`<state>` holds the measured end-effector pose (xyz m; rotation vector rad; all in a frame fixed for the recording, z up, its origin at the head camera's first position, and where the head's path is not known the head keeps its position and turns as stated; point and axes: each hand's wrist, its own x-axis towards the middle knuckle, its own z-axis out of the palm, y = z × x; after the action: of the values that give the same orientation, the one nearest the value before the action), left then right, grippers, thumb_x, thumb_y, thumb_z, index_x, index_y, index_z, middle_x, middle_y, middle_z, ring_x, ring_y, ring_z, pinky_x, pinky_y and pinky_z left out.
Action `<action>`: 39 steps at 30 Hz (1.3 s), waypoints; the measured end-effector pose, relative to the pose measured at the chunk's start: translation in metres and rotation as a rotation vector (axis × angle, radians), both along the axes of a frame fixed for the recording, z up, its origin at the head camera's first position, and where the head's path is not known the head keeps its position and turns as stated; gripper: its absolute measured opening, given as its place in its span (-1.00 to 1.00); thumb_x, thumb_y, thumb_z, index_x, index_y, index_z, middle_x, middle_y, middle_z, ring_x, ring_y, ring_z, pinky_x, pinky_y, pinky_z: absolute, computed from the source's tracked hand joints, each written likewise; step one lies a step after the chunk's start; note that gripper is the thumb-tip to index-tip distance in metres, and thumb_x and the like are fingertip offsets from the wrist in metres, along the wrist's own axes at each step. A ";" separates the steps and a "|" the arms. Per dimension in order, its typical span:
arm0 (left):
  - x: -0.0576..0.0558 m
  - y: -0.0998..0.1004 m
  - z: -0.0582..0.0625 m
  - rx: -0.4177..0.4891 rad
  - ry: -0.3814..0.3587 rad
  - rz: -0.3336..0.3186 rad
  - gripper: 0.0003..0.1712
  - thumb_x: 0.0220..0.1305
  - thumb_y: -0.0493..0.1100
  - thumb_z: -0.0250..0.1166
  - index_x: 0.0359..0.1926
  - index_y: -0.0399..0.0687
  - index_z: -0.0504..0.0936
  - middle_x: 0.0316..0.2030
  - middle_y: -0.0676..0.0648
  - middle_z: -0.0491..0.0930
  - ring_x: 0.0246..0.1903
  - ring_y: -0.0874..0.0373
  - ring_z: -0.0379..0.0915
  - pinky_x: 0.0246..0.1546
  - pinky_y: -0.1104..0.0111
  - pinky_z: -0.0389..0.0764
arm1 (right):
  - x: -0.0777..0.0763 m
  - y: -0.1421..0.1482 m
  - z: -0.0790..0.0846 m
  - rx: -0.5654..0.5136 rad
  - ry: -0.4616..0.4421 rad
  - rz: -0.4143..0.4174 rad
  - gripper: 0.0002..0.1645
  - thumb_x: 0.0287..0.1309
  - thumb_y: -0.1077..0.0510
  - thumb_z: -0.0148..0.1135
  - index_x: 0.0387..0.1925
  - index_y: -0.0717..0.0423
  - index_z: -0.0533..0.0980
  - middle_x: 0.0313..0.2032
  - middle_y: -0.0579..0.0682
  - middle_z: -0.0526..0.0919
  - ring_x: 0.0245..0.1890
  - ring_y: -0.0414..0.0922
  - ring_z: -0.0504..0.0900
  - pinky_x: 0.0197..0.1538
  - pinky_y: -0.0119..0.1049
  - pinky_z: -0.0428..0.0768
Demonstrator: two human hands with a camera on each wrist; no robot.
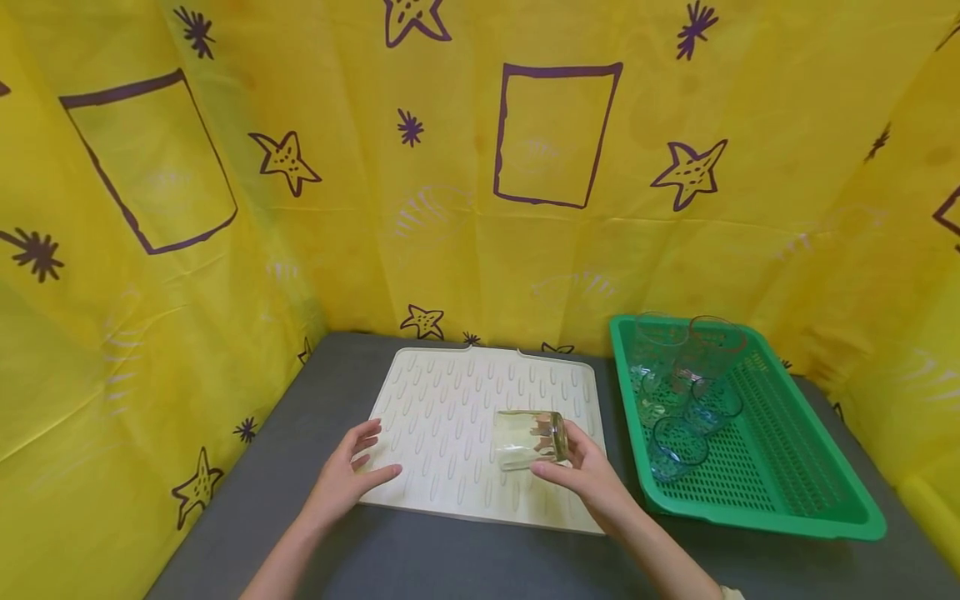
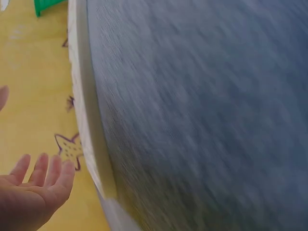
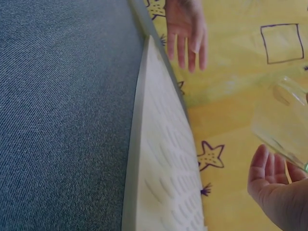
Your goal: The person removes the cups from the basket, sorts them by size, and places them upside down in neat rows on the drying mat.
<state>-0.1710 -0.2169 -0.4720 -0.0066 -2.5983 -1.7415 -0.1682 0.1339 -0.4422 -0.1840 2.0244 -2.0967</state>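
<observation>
In the head view my right hand [image 1: 588,475] grips a clear, faintly yellow drinking glass [image 1: 517,440] near its base. The glass lies on its side in the air, its mouth pointing left, over the right half of a white ridged drying mat [image 1: 431,433]. My left hand [image 1: 348,475] is over the mat's left edge, fingers spread and holding nothing. In the left wrist view the left hand [image 2: 38,192] shows relaxed fingers. The right wrist view has the glass [image 3: 284,115] cut off at the right, with the right hand [image 3: 279,187] around its lower part.
A green slotted basket [image 1: 757,517] stands right of the mat. Several glasses stand inside it on the left: tall ones behind, a short bluish glass [image 1: 677,450] in front. The grey table [image 1: 450,558] meets yellow curtains [image 1: 450,250] at the back and sides.
</observation>
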 end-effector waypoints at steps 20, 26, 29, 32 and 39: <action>0.003 -0.040 -0.013 0.083 -0.163 0.064 -0.13 0.15 -0.22 0.43 0.40 -0.22 0.19 0.38 -0.28 0.21 0.35 -0.16 0.14 0.32 0.10 0.24 | -0.018 -0.022 -0.004 0.015 -0.039 -0.052 -0.16 0.04 0.21 0.44 0.34 0.15 0.29 0.24 0.14 0.45 0.20 0.09 0.47 0.26 0.07 0.36; 0.004 -0.045 -0.017 0.113 -0.174 0.064 -0.16 0.15 -0.26 0.43 0.39 -0.27 0.22 0.35 -0.32 0.24 0.33 -0.17 0.18 0.27 0.19 0.32 | -0.028 -0.030 -0.003 0.032 -0.039 -0.059 -0.18 0.01 0.21 0.47 0.30 0.16 0.33 0.21 0.11 0.47 0.24 0.13 0.41 0.27 0.09 0.34; 0.004 -0.046 -0.019 0.104 -0.186 0.067 -0.17 0.14 -0.27 0.43 0.37 -0.28 0.25 0.34 -0.31 0.27 0.33 -0.17 0.18 0.27 0.16 0.32 | -0.032 -0.035 -0.002 0.042 -0.031 -0.056 -0.18 -0.01 0.20 0.49 0.29 0.17 0.34 0.20 0.11 0.47 0.33 0.13 0.29 0.29 0.12 0.29; 0.004 -0.045 -0.020 0.095 -0.197 0.070 -0.19 0.13 -0.26 0.44 0.36 -0.27 0.28 0.34 -0.30 0.29 0.33 -0.15 0.18 0.28 0.11 0.29 | -0.037 -0.040 -0.001 0.057 -0.025 -0.053 -0.18 -0.02 0.19 0.50 0.28 0.18 0.35 0.21 0.11 0.46 0.38 0.12 0.20 0.30 0.12 0.28; 0.005 -0.045 -0.023 0.100 -0.196 0.071 -0.21 0.14 -0.26 0.43 0.35 -0.31 0.28 0.33 -0.32 0.29 0.35 -0.18 0.15 0.32 0.03 0.20 | -0.048 -0.052 -0.003 0.091 -0.021 -0.057 -0.15 -0.03 0.16 0.51 0.29 0.20 0.33 0.22 0.13 0.44 0.34 0.13 0.25 0.27 0.11 0.31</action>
<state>-0.1657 -0.2620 -0.4948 0.2670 -2.5986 -1.9348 -0.2163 0.0819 -0.4456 -0.0898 2.1314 -2.0241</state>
